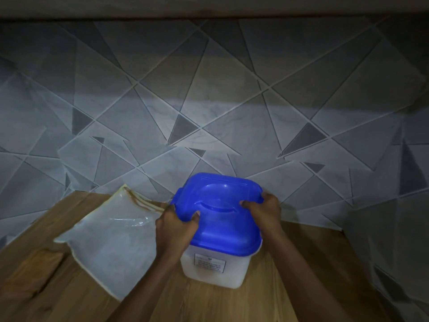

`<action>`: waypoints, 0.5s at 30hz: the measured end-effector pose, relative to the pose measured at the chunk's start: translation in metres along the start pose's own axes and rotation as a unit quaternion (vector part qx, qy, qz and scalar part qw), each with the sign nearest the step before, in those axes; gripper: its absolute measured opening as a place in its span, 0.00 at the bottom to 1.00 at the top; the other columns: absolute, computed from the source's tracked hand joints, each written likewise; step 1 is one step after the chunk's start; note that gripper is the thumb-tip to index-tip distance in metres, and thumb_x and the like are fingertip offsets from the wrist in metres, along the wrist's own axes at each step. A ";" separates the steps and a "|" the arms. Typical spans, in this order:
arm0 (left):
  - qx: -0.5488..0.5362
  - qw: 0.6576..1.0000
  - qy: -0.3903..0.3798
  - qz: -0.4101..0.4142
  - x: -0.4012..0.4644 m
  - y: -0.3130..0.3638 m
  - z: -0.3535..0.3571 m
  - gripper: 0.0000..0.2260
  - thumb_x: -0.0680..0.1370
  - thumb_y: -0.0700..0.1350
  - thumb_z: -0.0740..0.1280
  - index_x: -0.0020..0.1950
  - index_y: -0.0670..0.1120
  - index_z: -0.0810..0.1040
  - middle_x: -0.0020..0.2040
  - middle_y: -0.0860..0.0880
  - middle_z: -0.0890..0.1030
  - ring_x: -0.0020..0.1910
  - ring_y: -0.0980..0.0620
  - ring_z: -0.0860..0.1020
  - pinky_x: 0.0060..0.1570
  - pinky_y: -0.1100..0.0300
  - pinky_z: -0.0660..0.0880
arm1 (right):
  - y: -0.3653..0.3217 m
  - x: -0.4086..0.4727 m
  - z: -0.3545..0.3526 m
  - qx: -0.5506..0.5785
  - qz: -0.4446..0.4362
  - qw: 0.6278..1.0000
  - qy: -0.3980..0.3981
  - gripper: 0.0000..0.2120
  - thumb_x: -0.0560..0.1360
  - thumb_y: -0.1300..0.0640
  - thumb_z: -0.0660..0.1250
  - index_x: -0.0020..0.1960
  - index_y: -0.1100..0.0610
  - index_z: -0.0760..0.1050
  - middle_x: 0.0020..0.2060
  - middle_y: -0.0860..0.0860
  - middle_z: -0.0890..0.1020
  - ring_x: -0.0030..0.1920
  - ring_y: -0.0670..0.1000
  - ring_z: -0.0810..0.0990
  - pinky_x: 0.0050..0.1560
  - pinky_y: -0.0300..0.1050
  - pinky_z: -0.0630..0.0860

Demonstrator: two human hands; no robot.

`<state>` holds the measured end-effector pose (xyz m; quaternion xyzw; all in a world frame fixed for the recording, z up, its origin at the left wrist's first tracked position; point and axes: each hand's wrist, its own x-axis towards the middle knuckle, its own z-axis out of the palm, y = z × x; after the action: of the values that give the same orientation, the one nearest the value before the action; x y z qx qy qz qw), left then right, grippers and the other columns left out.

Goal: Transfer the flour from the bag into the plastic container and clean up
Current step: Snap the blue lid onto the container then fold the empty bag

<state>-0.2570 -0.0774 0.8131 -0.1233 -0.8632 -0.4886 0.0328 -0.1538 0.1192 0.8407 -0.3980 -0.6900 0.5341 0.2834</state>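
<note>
Both hands on the blue lid of the tub, mid counter. L hand curls over lid's left edge, thumb on top; R hand grips right edge w/ fingers bent. Flour bag lies flat just left of tub, touching L wrist. Tiled wall far side.

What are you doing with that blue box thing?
A person grips the blue plastic lid of a white plastic container with both hands, the left hand and right hand on opposite edges. The lid is on. A clear plastic bag of white flour lies beside it on the wooden counter.
</note>
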 end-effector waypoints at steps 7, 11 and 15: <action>0.005 1.000 -0.003 -0.006 0.002 0.000 0.001 0.27 0.70 0.60 0.71 0.63 0.46 0.76 0.58 0.47 0.80 0.61 0.43 0.76 0.57 0.52 0.76 | 0.002 0.002 -0.002 -0.045 -0.027 0.999 -0.010 0.14 0.69 0.59 0.77 0.51 0.57 0.76 0.44 0.51 0.81 0.41 0.49 0.81 0.35 0.39 0.76; 0.070 0.997 -0.010 0.016 0.001 0.001 0.000 0.25 0.76 0.61 0.66 0.64 0.45 0.74 0.60 0.46 0.79 0.60 0.43 0.76 0.56 0.54 0.73 | 0.007 0.000 0.003 -0.120 -0.060 0.991 -0.001 0.16 0.74 0.53 0.74 0.55 0.60 0.75 0.51 0.53 0.79 0.53 0.54 0.78 0.50 0.45 0.75; 0.137 0.989 -0.013 0.053 0.000 -0.005 -0.002 0.25 0.79 0.63 0.59 0.65 0.45 0.71 0.58 0.45 0.79 0.57 0.44 0.78 0.52 0.55 0.74 | 0.022 -0.007 0.014 -0.263 -0.096 0.960 0.012 0.32 0.81 0.45 0.62 0.76 0.64 0.63 0.73 0.60 0.67 0.71 0.62 0.64 0.71 0.52 0.65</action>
<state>-0.2584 -0.0817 0.8103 -0.1692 -0.9146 -0.3617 0.0639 -0.1558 0.1089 0.8159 -0.3962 -0.8377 0.2995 0.2271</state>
